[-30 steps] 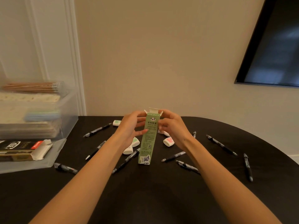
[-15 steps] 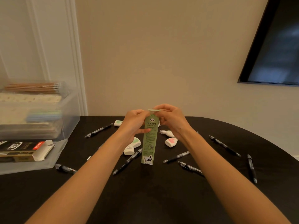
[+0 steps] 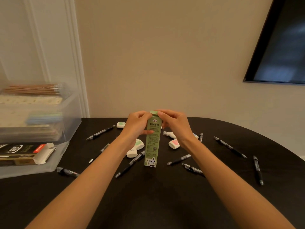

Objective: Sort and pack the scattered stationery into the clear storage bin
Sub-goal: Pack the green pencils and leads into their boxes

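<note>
A tall green pencil box (image 3: 152, 142) stands upright on the black table (image 3: 165, 204). My left hand (image 3: 137, 128) grips its upper left side, thumb across the front. My right hand (image 3: 173, 124) pinches the top flap, which is folded down over the box. Several black pens, such as one pen (image 3: 100, 133) at the left and another pen (image 3: 229, 147) at the right, lie scattered around. Small white correction tapes (image 3: 174, 144) lie behind the box. The clear storage bin (image 3: 69, 113) stands at the far left with pencils and notebooks inside.
The bin's clear lid (image 3: 41, 169) lies flat in front of the bin and carries an open black pen box (image 3: 24, 153). One pen (image 3: 67, 171) lies at the lid's edge. A dark screen (image 3: 280, 43) hangs on the wall at the right.
The box's top flaps stood open a second ago. My right hand has folded the top flap down over the box, and both hands have risen slightly with it.
</note>
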Tool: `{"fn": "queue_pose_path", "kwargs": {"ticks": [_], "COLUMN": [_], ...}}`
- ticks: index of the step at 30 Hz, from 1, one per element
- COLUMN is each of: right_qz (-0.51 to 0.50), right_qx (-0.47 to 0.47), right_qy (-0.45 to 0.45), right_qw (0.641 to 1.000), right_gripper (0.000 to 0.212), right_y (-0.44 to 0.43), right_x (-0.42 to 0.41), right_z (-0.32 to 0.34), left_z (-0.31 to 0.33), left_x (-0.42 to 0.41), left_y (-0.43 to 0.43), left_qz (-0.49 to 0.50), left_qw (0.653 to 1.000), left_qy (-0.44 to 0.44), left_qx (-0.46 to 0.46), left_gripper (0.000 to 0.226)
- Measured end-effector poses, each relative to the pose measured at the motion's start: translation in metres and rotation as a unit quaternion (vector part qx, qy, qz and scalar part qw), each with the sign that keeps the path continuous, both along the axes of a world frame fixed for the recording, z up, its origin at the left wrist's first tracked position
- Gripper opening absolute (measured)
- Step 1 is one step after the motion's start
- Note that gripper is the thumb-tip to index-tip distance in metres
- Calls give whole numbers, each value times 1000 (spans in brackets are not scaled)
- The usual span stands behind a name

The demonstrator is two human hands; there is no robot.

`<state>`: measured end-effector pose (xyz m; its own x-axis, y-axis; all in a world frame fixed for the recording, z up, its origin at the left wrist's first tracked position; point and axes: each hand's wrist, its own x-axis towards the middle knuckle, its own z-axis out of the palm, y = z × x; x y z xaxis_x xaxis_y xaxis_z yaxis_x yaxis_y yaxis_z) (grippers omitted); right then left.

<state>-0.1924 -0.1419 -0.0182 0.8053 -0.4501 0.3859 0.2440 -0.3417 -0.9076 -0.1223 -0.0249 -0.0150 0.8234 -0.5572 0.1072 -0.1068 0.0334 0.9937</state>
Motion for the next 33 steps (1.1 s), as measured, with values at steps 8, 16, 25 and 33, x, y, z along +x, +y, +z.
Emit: {"fn": "queue_pose_path", "kwargs": {"ticks": [8, 16, 25, 33], "right_qz": [-16, -36, -62, -44], "right_qx": [-92, -185, -260, -141], "right_qy": [-13, -40, -64, -1], "right_qw": [996, 981, 962, 989], "right_gripper": [16, 19, 23, 15], "right_y": [-2, -7, -3, -2], "right_x": [2, 2, 0, -6], "right_z": [1, 0, -12, -2], "left_z": [0, 1, 3, -7], "left_x": [0, 0, 1, -15], "left_y": [1, -2, -2, 4], "left_qz": [-7, 0, 5, -22], "left_qw": [1000, 1000, 1000, 999], "left_qy": [9, 9, -5, 46], "left_qx": [-24, -19, 8, -4], "left_gripper": [28, 23, 24, 35]}}
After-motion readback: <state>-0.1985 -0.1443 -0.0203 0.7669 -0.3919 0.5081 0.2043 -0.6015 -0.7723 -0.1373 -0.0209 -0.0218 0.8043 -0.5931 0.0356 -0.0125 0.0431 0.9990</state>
